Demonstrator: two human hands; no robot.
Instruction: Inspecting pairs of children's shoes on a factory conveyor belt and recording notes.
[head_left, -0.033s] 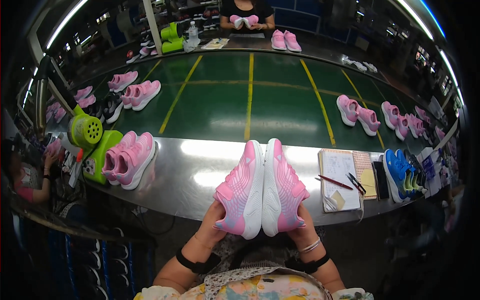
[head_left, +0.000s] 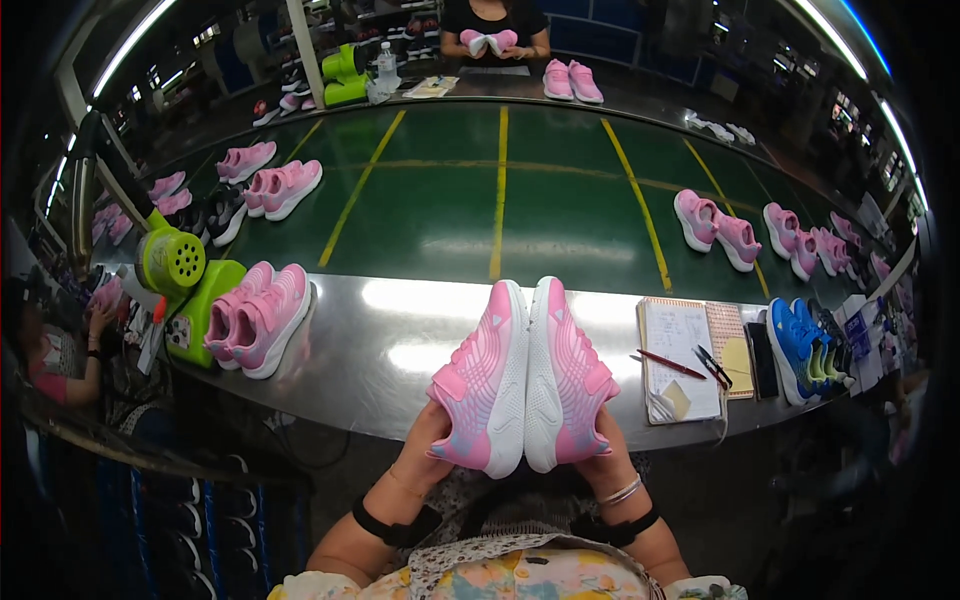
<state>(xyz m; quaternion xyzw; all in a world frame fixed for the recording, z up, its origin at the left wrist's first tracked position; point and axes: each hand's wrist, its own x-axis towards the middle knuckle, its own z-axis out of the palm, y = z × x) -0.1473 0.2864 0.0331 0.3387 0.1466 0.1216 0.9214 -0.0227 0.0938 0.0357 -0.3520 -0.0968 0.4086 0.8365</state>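
Note:
My left hand (head_left: 428, 432) grips a pink sneaker (head_left: 478, 385) by its heel end. In my right hand (head_left: 611, 458) is the matching pink sneaker (head_left: 570, 385). Both shoes have white soles and a pink strap; they are held side by side, toes pointing away from me and soles turned toward each other, almost touching along the middle. Most of my fingers are hidden behind or inside the shoes. Under the toes lies the front edge of a metal work table (head_left: 400, 345).
Left on the table, another pink pair (head_left: 262, 325) stands beside a lime-green machine (head_left: 190, 300). To the right lie an open notebook (head_left: 680, 350), a pen, small snips (head_left: 713, 367) and blue shoes (head_left: 790, 350). Beyond runs a green conveyor belt (head_left: 450, 210) with several shoes; a person (head_left: 493, 30) stands across it.

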